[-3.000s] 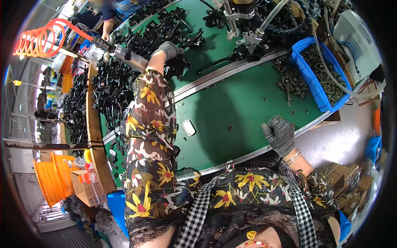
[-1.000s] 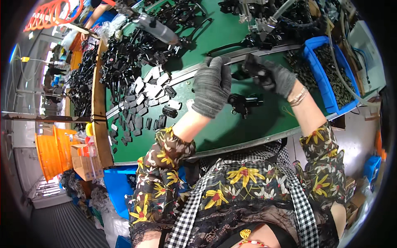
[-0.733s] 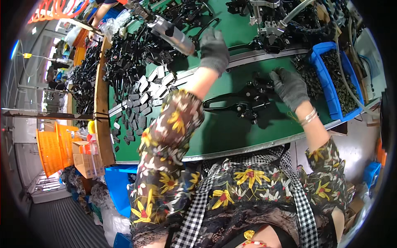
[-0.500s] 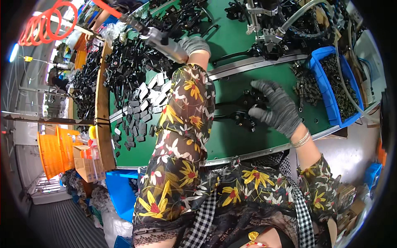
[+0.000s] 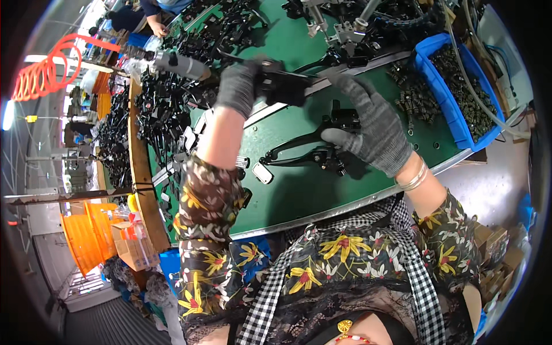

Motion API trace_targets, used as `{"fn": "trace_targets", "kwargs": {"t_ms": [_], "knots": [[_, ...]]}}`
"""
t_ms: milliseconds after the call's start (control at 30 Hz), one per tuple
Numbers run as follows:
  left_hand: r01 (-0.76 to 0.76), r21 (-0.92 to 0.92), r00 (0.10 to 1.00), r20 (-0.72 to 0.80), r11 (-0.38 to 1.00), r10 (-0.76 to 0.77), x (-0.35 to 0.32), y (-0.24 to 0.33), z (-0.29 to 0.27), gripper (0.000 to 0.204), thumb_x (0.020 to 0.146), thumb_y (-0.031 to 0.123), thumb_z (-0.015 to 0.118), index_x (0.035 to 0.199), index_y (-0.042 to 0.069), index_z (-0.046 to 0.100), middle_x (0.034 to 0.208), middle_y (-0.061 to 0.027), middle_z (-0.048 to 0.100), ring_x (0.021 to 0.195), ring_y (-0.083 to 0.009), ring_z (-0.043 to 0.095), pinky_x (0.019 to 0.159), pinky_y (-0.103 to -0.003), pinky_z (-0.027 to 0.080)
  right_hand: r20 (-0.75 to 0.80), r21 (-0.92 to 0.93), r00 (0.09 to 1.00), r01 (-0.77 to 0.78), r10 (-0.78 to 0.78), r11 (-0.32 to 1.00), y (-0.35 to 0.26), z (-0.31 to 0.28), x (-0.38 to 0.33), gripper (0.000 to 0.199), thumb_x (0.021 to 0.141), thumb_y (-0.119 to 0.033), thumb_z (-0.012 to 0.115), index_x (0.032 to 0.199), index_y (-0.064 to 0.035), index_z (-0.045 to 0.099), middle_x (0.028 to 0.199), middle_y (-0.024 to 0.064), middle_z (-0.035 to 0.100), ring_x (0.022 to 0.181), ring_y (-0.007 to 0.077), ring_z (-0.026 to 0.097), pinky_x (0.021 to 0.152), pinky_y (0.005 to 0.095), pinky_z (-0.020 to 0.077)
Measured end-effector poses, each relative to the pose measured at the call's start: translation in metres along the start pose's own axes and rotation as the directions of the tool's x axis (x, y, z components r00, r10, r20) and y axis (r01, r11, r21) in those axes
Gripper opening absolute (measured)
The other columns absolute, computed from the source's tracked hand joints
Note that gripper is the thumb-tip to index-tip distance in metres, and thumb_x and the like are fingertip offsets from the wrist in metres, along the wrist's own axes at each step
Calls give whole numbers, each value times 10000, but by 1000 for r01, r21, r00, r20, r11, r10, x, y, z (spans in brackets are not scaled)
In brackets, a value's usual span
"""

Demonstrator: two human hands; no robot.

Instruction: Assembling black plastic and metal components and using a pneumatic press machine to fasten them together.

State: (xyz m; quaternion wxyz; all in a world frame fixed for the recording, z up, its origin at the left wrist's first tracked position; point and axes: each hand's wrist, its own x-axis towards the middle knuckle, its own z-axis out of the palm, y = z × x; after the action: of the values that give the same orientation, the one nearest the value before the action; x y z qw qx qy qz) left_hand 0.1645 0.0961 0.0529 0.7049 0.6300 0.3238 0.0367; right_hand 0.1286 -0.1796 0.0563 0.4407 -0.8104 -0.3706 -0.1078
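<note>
Both my hands wear grey knit gloves. My left hand (image 5: 237, 89) is closed on a black brake lever assembly (image 5: 282, 83), held above the table and blurred by motion. Its fingertips are hidden behind the assembly. On the right, my right hand (image 5: 374, 123) has thumb and fingers spread apart, with nothing held between them. Two more black lever assemblies lie under and beside it, a far one (image 5: 305, 138) and a near one (image 5: 322, 158); the thumb overlaps the far one, and contact cannot be told. A small white-faced rectangular piece (image 5: 263, 173) lies by the lever tips.
A grey air tool (image 5: 181, 66) on a red coiled hose (image 5: 63, 54) hangs beside my left hand. Black levers (image 5: 164, 109) pile up at left. A blue bin (image 5: 428, 69) of small metal fittings stands at right, below a metal fixture (image 5: 348, 34). Another person's hand (image 5: 158, 27) shows far left.
My left hand has come back from the far pile, bringing a black lever assembly toward the right hand. The right hand stays spread over the levers. The view has shifted.
</note>
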Motion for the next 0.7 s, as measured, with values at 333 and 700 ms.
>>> {"fn": "trace_targets", "kwargs": {"t_ms": [333, 700], "knots": [[231, -79, 887, 427, 970, -177, -113, -33, -3, 266, 862, 223, 730, 996, 21, 622, 895, -97, 668, 807, -173, 669, 620, -277, 554, 611, 634, 663, -737, 432, 235, 59, 8, 42, 325, 886, -367, 665, 1085, -110, 672, 878, 44, 705, 685, 121, 659, 532, 239, 515], [-598, 768, 762, 458, 229, 458, -44, -113, -9, 243, 815, 123, 683, 1056, 105, 664, 1050, -156, 623, 954, -362, 608, 837, -412, 496, 434, -343, 829, -211, 354, 915, 129, 19, 43, 285, 950, -286, 555, 1085, -57, 658, 801, 111, 692, 776, 225, 671, 697, 332, 535]]}}
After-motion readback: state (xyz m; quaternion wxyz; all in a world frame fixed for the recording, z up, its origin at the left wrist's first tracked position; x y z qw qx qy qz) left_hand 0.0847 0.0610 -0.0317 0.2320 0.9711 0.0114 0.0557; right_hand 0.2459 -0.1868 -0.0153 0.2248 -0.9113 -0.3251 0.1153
